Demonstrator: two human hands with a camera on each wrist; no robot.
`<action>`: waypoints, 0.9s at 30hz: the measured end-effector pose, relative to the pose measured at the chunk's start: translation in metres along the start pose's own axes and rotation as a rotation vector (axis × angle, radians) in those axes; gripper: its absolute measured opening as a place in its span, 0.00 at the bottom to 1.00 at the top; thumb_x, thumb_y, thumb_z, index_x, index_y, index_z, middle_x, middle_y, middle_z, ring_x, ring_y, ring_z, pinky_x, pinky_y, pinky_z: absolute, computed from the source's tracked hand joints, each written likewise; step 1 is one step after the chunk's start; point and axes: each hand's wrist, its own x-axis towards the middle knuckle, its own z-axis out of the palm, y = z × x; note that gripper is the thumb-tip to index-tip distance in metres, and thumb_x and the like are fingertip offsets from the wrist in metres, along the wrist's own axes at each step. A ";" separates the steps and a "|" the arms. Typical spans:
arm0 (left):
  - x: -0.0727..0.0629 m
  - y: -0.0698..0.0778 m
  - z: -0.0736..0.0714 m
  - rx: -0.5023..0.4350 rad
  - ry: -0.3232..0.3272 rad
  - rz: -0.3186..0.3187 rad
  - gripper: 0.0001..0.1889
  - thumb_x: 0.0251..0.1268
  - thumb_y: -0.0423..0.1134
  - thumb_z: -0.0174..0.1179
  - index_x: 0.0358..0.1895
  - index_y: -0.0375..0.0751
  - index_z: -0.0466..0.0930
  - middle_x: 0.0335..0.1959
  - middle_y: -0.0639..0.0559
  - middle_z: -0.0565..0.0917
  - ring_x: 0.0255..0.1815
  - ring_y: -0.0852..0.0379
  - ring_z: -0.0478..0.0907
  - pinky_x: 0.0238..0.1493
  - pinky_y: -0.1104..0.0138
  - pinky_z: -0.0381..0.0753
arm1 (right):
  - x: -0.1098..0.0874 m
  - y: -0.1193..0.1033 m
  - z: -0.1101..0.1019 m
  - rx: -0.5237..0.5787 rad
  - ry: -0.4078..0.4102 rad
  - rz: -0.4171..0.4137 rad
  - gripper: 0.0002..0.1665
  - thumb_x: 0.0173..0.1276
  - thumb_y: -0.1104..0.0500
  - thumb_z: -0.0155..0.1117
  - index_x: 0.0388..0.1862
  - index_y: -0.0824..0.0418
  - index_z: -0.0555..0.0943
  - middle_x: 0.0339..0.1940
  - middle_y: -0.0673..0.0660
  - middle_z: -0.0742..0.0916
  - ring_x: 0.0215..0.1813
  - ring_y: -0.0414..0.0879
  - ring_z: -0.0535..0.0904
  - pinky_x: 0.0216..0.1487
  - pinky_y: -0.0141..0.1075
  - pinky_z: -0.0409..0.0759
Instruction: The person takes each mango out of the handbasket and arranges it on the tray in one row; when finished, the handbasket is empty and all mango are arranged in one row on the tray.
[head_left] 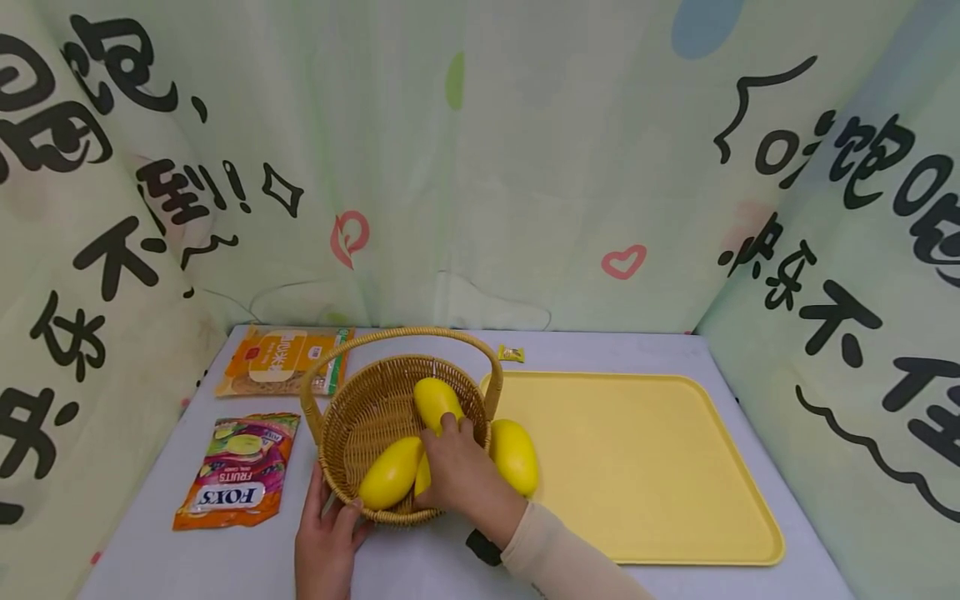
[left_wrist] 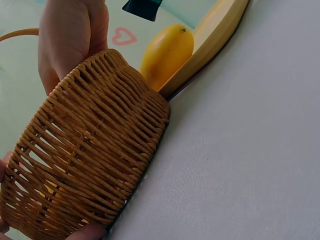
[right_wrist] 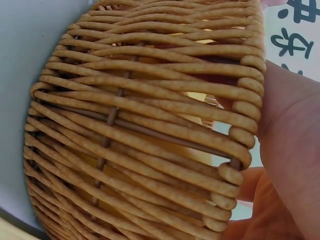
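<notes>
A round wicker basket point(head_left: 367, 417) with an arched handle stands left of the middle of the table. At its near left side my left hand point(head_left: 326, 537) holds the wall, fingers spread from rim to base. My right hand point(head_left: 468, 475) reaches over the right rim and grips a yellow mango point(head_left: 422, 477) inside, mostly covered by the hand. Beside that one in the basket lie a near mango point(head_left: 392, 473) and a far mango point(head_left: 437, 402). Another mango point(head_left: 514, 457) rests on the yellow tray point(head_left: 637, 467), right against the basket. Woven strands partly hide the basket's contents in the right wrist view.
Left of the basket lie a Fox's candy bag point(head_left: 238, 471) and, behind it, an orange food packet point(head_left: 281, 360). A small yellow wrapped candy point(head_left: 512, 354) sits beyond the tray. Printed curtains point(head_left: 525, 167) enclose the table at the back and sides.
</notes>
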 end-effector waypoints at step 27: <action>0.001 -0.001 0.000 -0.004 0.006 0.014 0.48 0.79 0.36 0.53 0.87 0.69 0.31 0.90 0.39 0.41 0.85 0.29 0.55 0.65 0.42 0.80 | -0.047 0.045 -0.050 0.336 0.201 -0.110 0.44 0.50 0.48 0.87 0.66 0.57 0.81 0.77 0.63 0.72 0.78 0.62 0.66 0.64 0.50 0.87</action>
